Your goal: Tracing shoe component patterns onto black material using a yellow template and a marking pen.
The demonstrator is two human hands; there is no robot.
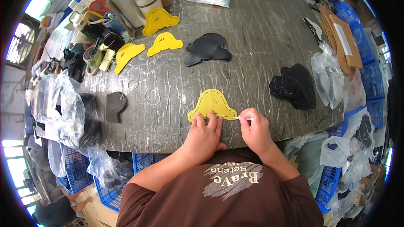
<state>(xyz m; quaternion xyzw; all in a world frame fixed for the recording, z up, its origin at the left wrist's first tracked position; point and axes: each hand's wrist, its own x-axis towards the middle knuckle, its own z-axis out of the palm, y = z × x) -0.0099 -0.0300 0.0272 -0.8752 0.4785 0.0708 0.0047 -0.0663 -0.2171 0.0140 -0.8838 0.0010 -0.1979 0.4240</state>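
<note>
A yellow bell-shaped template (pixel 213 99) with slots along its edge lies flat on the table in front of me. The outstretched fingers of my left hand (pixel 203 136) press down on its lower edge. Whether a dark piece lies beneath it, I cannot tell. My right hand (pixel 255 129) pinches a thin white pen (pixel 245 118), its tip touching the template's lower right corner. Beyond the template are stacked black cut pieces (pixel 207 49). A taller pile of black pieces (pixel 293 86) lies to the right.
More yellow templates (pixel 165 43) lie at the back left beside white tumblers (pixel 147 0) and scissors (pixel 94 11). Rubber bands (pixel 152 97) and a dark piece (pixel 115 106) are on the left. Plastic bags (pixel 63 107), cardboard (pixel 343 42) and blue crates (pixel 110 193) surround the table.
</note>
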